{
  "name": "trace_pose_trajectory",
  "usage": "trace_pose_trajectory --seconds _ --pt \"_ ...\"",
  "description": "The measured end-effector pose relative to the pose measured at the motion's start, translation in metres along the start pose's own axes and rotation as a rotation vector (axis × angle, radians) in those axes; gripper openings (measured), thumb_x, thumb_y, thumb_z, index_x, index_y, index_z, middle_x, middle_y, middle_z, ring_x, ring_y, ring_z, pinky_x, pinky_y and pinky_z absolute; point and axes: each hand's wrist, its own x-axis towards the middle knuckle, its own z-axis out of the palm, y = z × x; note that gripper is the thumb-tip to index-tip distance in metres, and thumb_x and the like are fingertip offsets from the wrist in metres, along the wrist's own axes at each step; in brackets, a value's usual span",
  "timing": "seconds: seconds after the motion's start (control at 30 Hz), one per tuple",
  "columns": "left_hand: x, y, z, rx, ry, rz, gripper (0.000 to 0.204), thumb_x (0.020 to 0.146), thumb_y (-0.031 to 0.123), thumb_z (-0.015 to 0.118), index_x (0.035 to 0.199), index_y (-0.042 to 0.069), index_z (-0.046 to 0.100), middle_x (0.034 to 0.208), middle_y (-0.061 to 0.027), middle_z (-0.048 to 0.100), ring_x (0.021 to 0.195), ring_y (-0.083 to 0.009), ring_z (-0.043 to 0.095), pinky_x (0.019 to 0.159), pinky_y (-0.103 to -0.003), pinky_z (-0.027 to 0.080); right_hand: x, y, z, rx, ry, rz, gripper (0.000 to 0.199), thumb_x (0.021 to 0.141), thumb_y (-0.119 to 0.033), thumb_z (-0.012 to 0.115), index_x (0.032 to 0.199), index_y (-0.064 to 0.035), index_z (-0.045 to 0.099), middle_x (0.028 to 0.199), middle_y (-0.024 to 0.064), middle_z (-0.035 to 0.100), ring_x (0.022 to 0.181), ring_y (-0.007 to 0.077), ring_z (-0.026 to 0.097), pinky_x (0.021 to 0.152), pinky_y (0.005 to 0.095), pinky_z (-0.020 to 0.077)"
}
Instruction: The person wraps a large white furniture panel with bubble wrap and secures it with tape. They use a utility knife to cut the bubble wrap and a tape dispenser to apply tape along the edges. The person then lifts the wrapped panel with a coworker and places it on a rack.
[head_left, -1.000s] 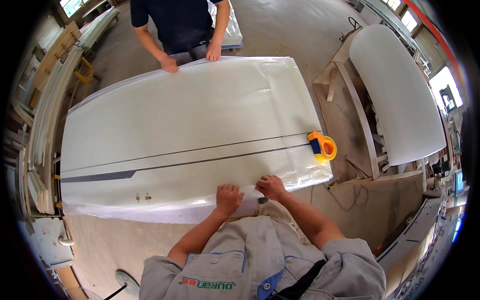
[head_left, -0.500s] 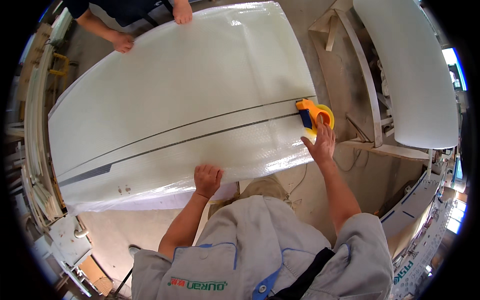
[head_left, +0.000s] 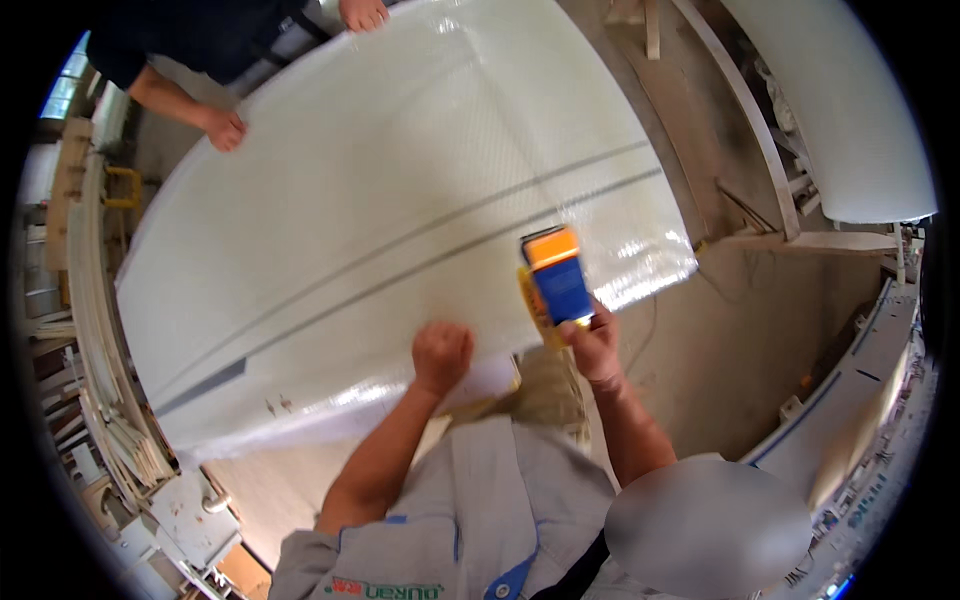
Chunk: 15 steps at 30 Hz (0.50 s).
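Observation:
A large white curved panel (head_left: 400, 200) wrapped in clear bubble film fills the middle; two thin dark lines run across it. My right hand (head_left: 592, 345) grips an orange and blue tape dispenser (head_left: 556, 278) and holds it over the panel's near edge. My left hand (head_left: 441, 355) is closed in a fist and presses on the film at that same near edge, just left of the dispenser. At the far side another person's two hands (head_left: 224, 128) rest on the panel's far edge.
A second white curved panel (head_left: 850, 110) lies on a wooden trestle (head_left: 740, 110) at the right. Stacked white mouldings (head_left: 95, 350) line the left. A long white and blue piece (head_left: 850, 400) lies at the lower right, on a concrete floor (head_left: 720, 340).
My right hand picked the tape dispenser up from the panel's right end and brought it back to the near edge beside my left hand. The view has tilted.

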Motion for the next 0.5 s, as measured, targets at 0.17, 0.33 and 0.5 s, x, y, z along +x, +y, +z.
trace_pose_trajectory --seconds 0.17,0.33,0.5 --pt "0.004 -0.002 -0.012 -0.098 -0.024 0.061 0.009 0.081 0.013 0.072 0.087 0.011 0.065 0.08 -0.0092 0.066 0.073 -0.0329 0.063 0.065 -0.046 0.049 0.126 -0.004 0.054 -0.248 -0.205 -0.514 0.034 0.078 -0.012 0.08 0.109 -0.0048 0.068 0.104 0.0034 0.068 0.1 0.0227 0.062 0.112 0.0449 0.0357" --pt "0.013 -0.001 -0.022 -0.131 -0.099 0.029 0.01 0.084 0.012 0.074 0.088 0.009 0.066 0.079 -0.0096 0.066 0.071 -0.03 0.064 0.066 -0.04 0.051 0.189 -0.009 0.045 -0.527 -0.239 -0.831 0.037 0.07 -0.017 0.082 0.101 -0.0043 0.067 0.1 0.011 0.068 0.104 0.0332 0.063 0.119 0.0526 0.0267" --pt "0.107 -0.02 -0.067 -0.474 -0.014 -0.377 0.046 0.088 0.022 0.082 0.125 0.003 0.061 0.098 -0.0048 0.064 0.082 -0.0131 0.059 0.08 -0.029 0.051 0.192 -0.013 0.048 -0.704 -0.243 -0.836 0.042 0.067 -0.021 0.082 0.102 -0.0022 0.068 0.103 0.0129 0.07 0.109 0.0346 0.063 0.119 0.0548 0.0249"
